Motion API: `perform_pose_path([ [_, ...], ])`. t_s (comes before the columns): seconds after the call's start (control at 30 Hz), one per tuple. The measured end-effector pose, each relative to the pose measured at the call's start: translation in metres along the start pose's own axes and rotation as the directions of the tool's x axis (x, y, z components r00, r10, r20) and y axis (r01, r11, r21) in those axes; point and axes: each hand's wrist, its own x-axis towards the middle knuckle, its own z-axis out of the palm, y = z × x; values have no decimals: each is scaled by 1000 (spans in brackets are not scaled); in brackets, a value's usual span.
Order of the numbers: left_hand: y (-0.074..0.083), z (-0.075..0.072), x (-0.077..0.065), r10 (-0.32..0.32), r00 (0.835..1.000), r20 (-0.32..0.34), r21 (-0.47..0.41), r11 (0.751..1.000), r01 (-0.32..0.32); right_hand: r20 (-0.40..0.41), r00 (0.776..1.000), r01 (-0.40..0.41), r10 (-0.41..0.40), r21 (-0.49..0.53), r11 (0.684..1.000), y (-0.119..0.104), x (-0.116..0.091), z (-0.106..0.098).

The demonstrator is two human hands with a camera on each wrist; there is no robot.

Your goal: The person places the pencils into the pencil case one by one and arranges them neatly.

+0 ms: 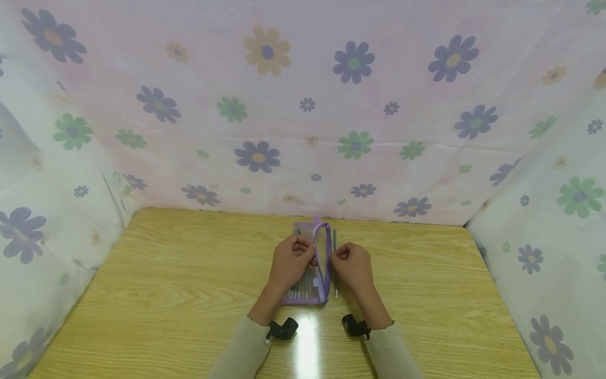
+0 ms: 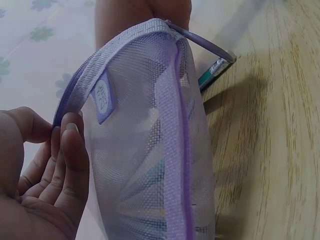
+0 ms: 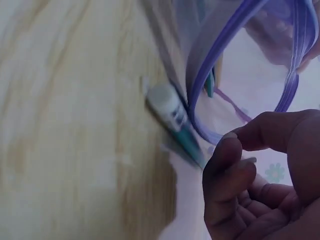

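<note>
A mesh zip pouch with purple edging lies on the table, its zipped mouth spread apart. Several pencils show through the mesh. My left hand pinches the left side of the mouth between thumb and fingers; in the left wrist view the zip band bows up from that grip, beside a small purple tag. On the other side, my right hand pinches the right edge of the mouth, thumb against index finger. One green pencil lies outside along the pouch's right side, its pale end toward me.
The wood-grain table stretches out on both sides of the pouch. Flowered cloth hangs behind it and along both sides. A black wrist camera sits on the left wrist, another wrist camera on the right.
</note>
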Motion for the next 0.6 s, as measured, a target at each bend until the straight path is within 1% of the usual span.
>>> perform_pose_path([
  [0.13, 0, 0, 1, -1, 1000, -11, -1, 1000, 1, -6, 1000, -1, 1, -72, 997, 3, 0, -2],
  [0.3, 1, 1, 2, -16, 1000, -21, -7, 1000, 16, 1, 1000, -7, 7, -166, 986, 5, -2, -4],
  [0.43, 1, 0, 1, -17, 1000, -22, -6, 1000, 17, 21, 999, -25, 30, -212, 977, 3, -4, -5],
  [0.6, 2, 0, 0, -6, 1000, -27, -21, 1000, 5, 39, 998, -35, 46, -238, 971, 0, -6, -7],
])
